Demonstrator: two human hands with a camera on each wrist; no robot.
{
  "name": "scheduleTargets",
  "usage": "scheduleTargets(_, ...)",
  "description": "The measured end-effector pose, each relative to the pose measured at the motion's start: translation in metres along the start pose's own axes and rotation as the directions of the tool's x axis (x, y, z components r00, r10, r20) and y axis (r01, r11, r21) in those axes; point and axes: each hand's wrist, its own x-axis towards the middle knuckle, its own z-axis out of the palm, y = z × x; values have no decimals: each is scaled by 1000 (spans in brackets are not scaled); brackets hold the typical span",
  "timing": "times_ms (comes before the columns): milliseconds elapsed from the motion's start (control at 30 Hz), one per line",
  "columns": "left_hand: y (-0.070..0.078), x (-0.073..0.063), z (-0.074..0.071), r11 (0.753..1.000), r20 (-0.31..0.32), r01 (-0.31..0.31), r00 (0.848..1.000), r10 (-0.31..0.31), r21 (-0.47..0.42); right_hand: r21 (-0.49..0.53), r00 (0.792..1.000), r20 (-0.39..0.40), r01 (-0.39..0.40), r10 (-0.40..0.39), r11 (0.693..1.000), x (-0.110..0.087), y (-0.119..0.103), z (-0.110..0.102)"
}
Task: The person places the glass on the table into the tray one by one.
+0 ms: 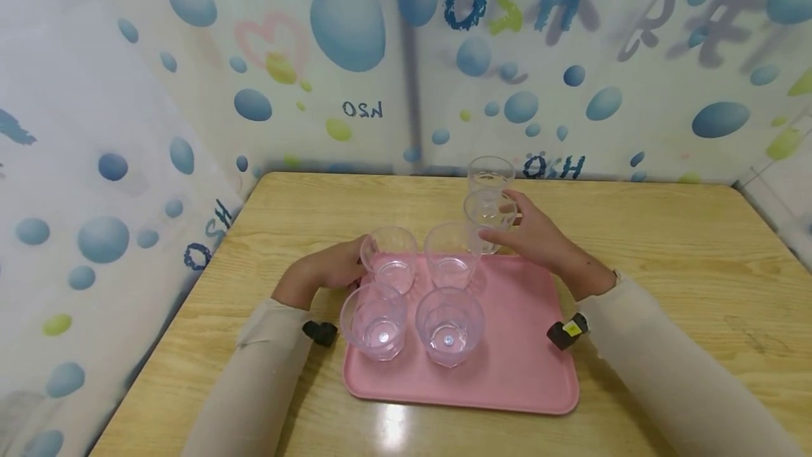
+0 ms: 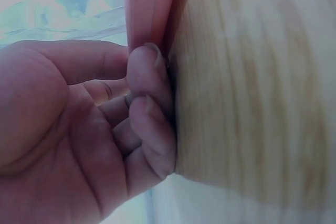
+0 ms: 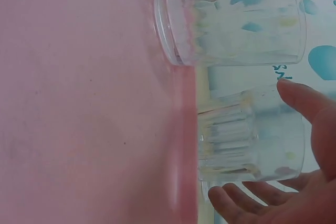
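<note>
My left hand (image 1: 342,263) holds the left edge of a pink tray (image 1: 507,372); the left wrist view shows its fingers (image 2: 152,72) bent at the rim, close to the wooden tabletop. My right hand (image 1: 539,235) is spread around a clear cup (image 1: 490,221) just behind the tray. In the right wrist view its thumb (image 3: 299,95) and fingers (image 3: 236,203) lie on opposite sides of that cup; whether they touch it is unclear. Several clear cups stand upright on the tray's left half, among them a front cup (image 1: 450,326) and a back cup (image 1: 453,259).
Another clear cup (image 1: 491,171) stands farther back, near the wall. The wooden table (image 1: 666,288) extends on both sides of the tray. A patterned wall (image 1: 431,76) with blue drops closes off the back and left.
</note>
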Motion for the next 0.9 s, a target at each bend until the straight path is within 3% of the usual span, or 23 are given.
scheduleTargets(467,-3,1,1,999,13,24,1000,-24,-23,18,992,-127,6,-4,1000,-12,-3,-5)
scheduleTargets(667,-3,2,1,998,13,52,999,-51,-35,36,990,-141,8,-2,999,-30,-5,-13)
scheduleTargets(900,-2,1,2,998,11,40,999,-39,-51,57,993,-114,34,-27,998,-54,-3,-16)
